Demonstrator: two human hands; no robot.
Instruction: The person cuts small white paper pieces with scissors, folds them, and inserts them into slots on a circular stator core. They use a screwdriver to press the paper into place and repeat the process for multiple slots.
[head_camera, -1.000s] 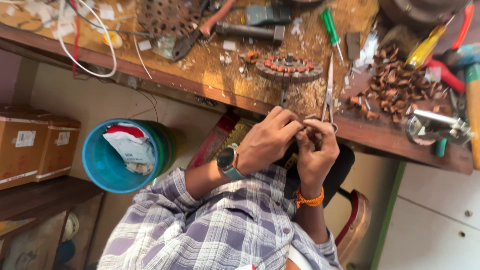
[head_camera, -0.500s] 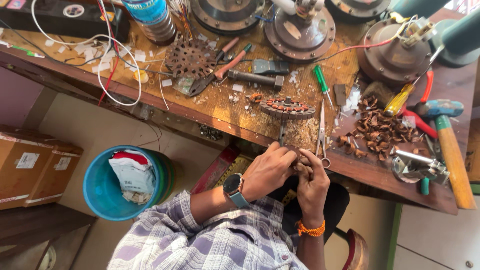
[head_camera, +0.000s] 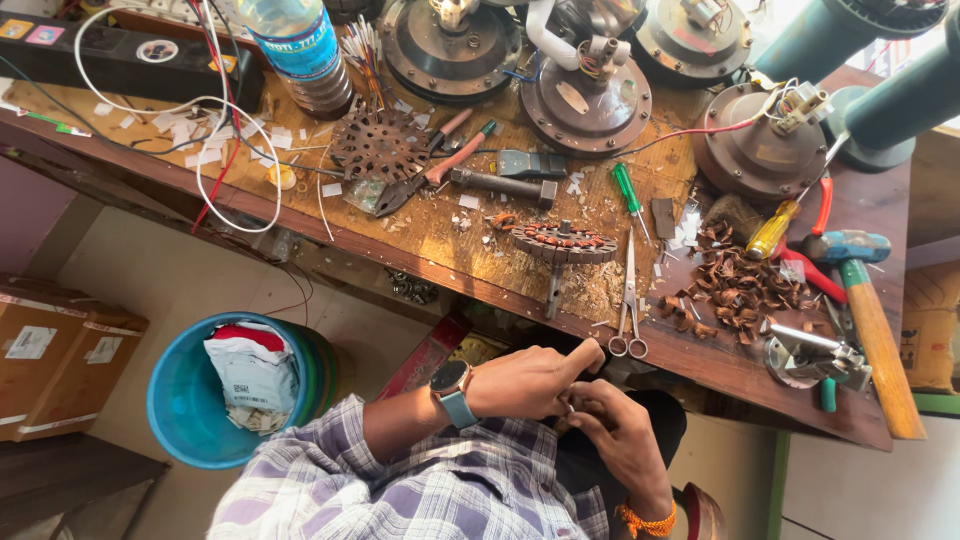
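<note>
My left hand (head_camera: 530, 380), with a watch on its wrist, and my right hand (head_camera: 620, 430), with an orange band on its wrist, meet just below the front edge of the wooden workbench (head_camera: 470, 260). The fingers of both pinch a small part (head_camera: 570, 405) between them; it is too small to tell what it is. Scissors (head_camera: 628, 300) lie on the bench right above my hands. A round stator with copper windings (head_camera: 563, 242) rests a little farther back.
Motor housings (head_camera: 585, 90) (head_camera: 760, 150), pliers (head_camera: 420, 175), a green screwdriver (head_camera: 628, 190), a hammer (head_camera: 870, 330) and a heap of copper-coloured scraps (head_camera: 735, 285) crowd the bench. A blue bucket (head_camera: 180, 400) and cardboard boxes (head_camera: 60, 350) stand on the floor at left.
The view has tilted up, showing more of the bench's back with the motor housings. My hands stay together at the bench's front edge, still working the small part.
</note>
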